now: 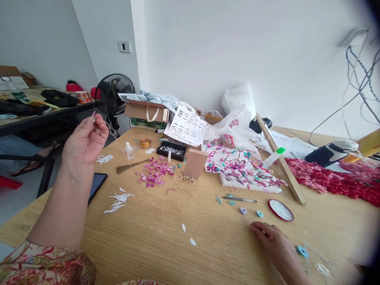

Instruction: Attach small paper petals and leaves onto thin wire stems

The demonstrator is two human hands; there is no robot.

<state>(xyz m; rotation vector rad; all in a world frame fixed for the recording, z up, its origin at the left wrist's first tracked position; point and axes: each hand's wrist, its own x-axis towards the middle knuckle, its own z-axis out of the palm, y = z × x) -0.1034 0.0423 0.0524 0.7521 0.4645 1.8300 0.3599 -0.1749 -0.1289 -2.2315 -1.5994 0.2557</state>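
Note:
Raised at the left, my left hand (pixel 86 138) pinches a small pink piece (pixel 93 114) between thumb and fingertips; its exact kind is too small to tell. My right hand (pixel 274 241) rests low on the table at the right, thumb and forefinger pressed together; anything between them is too fine to see. Near its fingertips are a teal spool (pixel 259 214), a lilac spool (pixel 243 210) and a round red-rimmed dish (pixel 280 209) of white material. A blue spool (pixel 302 251) lies to its right. Two white leaf-shaped pieces (pixel 192 242) lie mid-table.
Pink petals (pixel 156 172), white cut strips (pixel 117 202) and a phone (pixel 97 186) lie on the left. Farther back are a black box (pixel 171 151), a wooden block (pixel 196 164), a foam board of flowers (pixel 237 166), a wooden bar (pixel 280 162) and red material (pixel 332 178).

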